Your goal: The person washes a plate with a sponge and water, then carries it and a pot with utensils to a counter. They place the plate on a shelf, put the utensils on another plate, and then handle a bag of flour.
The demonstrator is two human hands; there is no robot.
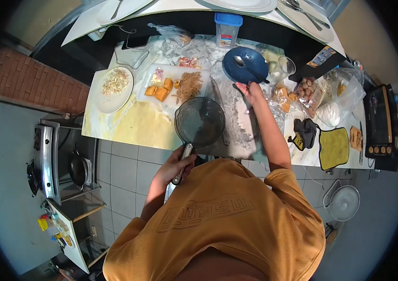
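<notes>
Frying pan point(200, 122): left hand point(177, 164) wrapped round handle point(187, 151), pointing bodyward; blue plate point(243, 73) just past nearer right hand point(251, 92), grip unclear.

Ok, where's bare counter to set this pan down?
Widest: front-left counter, between the bean sprout plate, the chopping board and the frying pan. A narrower strip runs between the knife and right forearm. Plastic bags and an olive cloth crowd the right.

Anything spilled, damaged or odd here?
Nothing clearly stands out: the left hand holds the pan by its handle, the right hand is by the blue plate, and no spill or damage is visible.
</notes>
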